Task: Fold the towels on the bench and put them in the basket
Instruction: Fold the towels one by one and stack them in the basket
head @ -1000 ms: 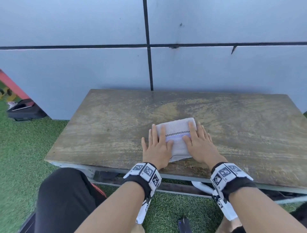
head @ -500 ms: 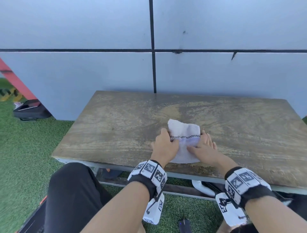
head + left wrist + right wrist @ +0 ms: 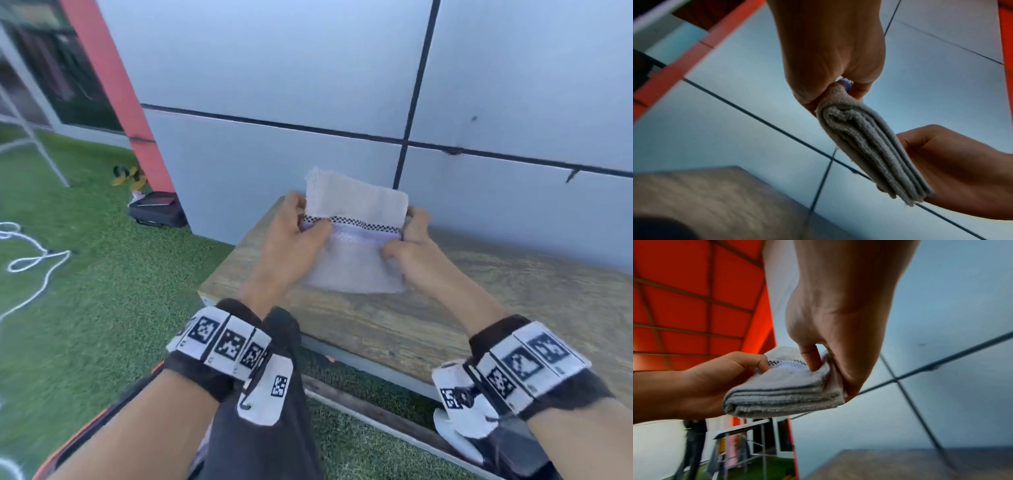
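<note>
A small white folded towel (image 3: 354,240) with a black checkered stripe is held in the air above the left end of the wooden bench (image 3: 462,308). My left hand (image 3: 291,236) pinches its left edge, thumb on top. My right hand (image 3: 407,240) pinches the right edge. The left wrist view shows the towel's (image 3: 873,151) stacked layers edge-on, with my left hand (image 3: 836,91) gripping one end. In the right wrist view my right hand (image 3: 818,363) presses a thumb into the towel (image 3: 789,386). No basket is in view.
A grey panelled wall (image 3: 342,85) stands behind the bench. Green artificial turf (image 3: 85,274) spreads to the left, with a black bag (image 3: 157,209), a white rope (image 3: 30,263) and a red post (image 3: 113,85). My dark-trousered knee (image 3: 267,411) is below my left wrist.
The towel lay flat under both palms a second ago; now both hands pinch its sides and have lifted it off the bench. The view has swung left.
</note>
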`<state>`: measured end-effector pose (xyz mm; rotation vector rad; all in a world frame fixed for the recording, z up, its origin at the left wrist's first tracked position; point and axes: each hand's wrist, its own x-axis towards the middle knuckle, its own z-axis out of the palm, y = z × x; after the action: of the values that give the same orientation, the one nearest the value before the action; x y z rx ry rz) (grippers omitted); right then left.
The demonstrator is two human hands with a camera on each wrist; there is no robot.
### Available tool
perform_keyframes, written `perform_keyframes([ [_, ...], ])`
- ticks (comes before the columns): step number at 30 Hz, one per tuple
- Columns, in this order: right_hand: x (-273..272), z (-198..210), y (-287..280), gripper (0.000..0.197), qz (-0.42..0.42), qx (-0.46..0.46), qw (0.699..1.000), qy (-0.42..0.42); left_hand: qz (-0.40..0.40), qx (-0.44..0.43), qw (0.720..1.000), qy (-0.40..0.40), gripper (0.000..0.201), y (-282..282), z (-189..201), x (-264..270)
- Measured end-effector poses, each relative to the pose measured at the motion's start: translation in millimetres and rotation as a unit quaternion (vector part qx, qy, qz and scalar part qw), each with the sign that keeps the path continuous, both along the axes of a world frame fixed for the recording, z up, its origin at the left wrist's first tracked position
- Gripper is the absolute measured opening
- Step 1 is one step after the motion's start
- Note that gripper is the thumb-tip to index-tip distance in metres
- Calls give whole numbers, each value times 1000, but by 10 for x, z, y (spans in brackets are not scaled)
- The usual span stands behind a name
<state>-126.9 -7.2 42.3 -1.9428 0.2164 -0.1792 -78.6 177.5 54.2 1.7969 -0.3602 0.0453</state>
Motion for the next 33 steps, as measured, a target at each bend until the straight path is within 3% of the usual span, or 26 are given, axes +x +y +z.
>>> perform_keyframes([
  [4, 355, 344, 931, 51, 89, -71, 993, -10, 123, -39, 991, -16, 16, 969, 50, 42],
  [8, 680, 266, 2000, 54, 182, -129, 975, 14, 246, -61, 967, -19, 11, 1949, -249, -13],
  [13, 914, -520, 3122, 50, 300, -160, 936, 95, 369, -24, 926, 73, 14, 2924, -1159, -179],
  [16, 942, -1292, 3592, 69, 339, -208, 905, 151, 401, 20, 899, 173, 24, 3239, -1942, -269],
  [19, 924, -2093, 3802, 88, 351, -242, 879, 215, 404, 55, 872, 269, 29, 3322, -2659, -345],
  [24, 919, -3020, 3734, 72, 325, -284, 861, 269, 388, 35, 843, 372, 41, 3169, -3530, -310],
  [27, 1026, -3330, 3664, 69, 329, -304, 839, 310, 380, 35, 837, 391, 42, 3054, -3851, -191],
  [31, 1195, -3602, 3593, 44, 340, -305, 824, 335, 373, 57, 827, 417, 28, 2927, -4108, -50],
  [33, 1224, -3685, 3557, 44, 349, -299, 814, 354, 374, 67, 825, 419, 23, 2896, -4195, -4],
])
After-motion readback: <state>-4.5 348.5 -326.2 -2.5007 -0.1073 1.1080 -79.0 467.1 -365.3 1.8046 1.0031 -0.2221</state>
